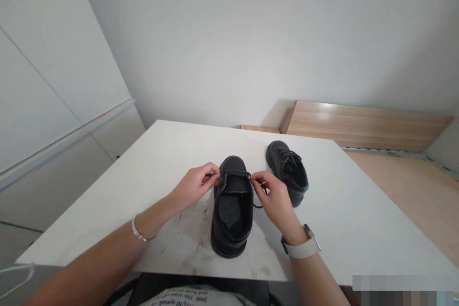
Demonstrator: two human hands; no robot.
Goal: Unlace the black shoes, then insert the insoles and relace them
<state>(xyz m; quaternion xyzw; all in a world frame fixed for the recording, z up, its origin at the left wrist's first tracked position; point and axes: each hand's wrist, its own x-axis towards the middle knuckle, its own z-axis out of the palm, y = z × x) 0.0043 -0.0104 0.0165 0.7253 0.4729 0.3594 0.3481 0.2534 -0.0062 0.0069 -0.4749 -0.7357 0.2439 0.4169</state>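
Observation:
A black shoe stands upright on the white table, its toe pointing away from me and its opening facing up. At its left side, near the front, my left hand pinches a black shoelace. My right hand is closed on the lace at the shoe's right side, and a loose loop of lace hangs below those fingers. The lace runs across the top of the shoe between both hands. Behind my right hand sits a second black shoe, with its lace tied in a bow.
The white table has brownish dirt marks near its front edge. Beyond its right side is a wooden bed frame with a headboard. White cabinets stand at the left, and a white cable shows at the lower left.

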